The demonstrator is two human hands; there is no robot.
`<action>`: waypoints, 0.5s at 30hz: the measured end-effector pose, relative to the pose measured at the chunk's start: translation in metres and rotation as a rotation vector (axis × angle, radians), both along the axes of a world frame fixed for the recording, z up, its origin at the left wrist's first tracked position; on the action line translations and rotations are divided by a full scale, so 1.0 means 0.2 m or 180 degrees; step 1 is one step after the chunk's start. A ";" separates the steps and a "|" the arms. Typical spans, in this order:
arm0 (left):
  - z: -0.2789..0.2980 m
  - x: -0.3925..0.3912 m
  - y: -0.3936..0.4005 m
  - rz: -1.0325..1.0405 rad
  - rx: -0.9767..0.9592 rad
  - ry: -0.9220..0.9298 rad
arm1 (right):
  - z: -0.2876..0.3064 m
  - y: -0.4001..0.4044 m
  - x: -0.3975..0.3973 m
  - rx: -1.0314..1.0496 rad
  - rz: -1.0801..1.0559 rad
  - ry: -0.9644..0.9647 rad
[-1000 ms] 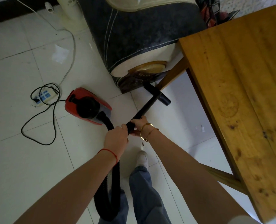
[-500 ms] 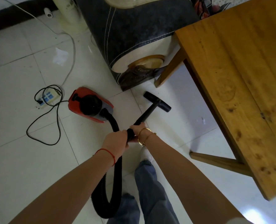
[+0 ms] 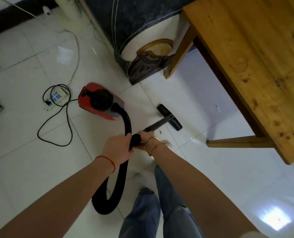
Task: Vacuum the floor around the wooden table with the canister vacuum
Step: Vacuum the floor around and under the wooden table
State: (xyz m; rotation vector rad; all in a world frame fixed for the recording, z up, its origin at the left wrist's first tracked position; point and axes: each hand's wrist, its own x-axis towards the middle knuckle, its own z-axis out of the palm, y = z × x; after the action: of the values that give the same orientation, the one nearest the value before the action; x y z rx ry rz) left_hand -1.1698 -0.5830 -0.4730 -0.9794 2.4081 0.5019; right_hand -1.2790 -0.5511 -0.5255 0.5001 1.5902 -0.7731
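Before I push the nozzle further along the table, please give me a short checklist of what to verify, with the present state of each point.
1. Grip: left hand and right hand both hold the wand: ok.
2. Nozzle flat on the floor: cannot tell.
3. Hose free of kinks: ok, though it loops near the feet.
4. Path to the table leg: ok, tile bare except one small scrap.
5. Power cord away from the nozzle: ok, it lies beyond the canister.
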 end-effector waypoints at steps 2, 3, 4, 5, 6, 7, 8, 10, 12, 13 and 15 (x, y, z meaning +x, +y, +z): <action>0.01 0.00 0.03 0.0335 -0.0054 0.0020 | 0.01 0.02 0.00 -0.0031 -0.0162 -0.0054; 0.01 0.00 0.04 0.0517 -0.0040 -0.0008 | 0.01 0.02 -0.01 -0.0040 -0.0232 -0.0088; 0.00 -0.01 0.05 0.0668 -0.0009 -0.0049 | 0.01 0.02 -0.02 -0.0040 -0.0277 -0.0110; -0.01 -0.03 0.06 0.0748 0.0022 -0.0088 | 0.00 0.03 -0.04 -0.0034 -0.0303 -0.0112; -0.02 -0.04 0.06 0.0764 0.0036 -0.0116 | 0.00 0.03 -0.05 -0.0024 -0.0314 -0.0108; -0.04 -0.06 0.06 0.0737 0.0046 -0.0133 | -0.02 0.04 -0.07 -0.0017 -0.0322 -0.0100; -0.05 -0.09 0.07 0.0695 0.0052 -0.0134 | -0.03 0.04 -0.10 -0.0021 -0.0342 -0.0089; -0.07 -0.14 0.06 0.0652 0.0106 -0.0114 | -0.07 0.05 -0.16 -0.0057 -0.0424 -0.0071; -0.09 -0.22 0.05 0.0675 0.0194 -0.0101 | -0.10 0.04 -0.23 -0.0074 -0.0473 -0.0035; -0.10 -0.26 0.04 0.0687 0.0219 -0.0097 | -0.11 0.03 -0.27 -0.0074 -0.0483 -0.0010; -0.11 -0.36 0.03 0.0712 0.0230 -0.0061 | -0.13 0.01 -0.37 -0.0065 -0.0482 0.0053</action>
State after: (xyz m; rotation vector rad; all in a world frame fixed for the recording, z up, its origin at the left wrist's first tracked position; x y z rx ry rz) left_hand -1.2427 -0.5776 -0.4945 -1.2227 2.2585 0.6506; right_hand -1.3527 -0.5483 -0.5519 0.6057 1.5713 -0.9087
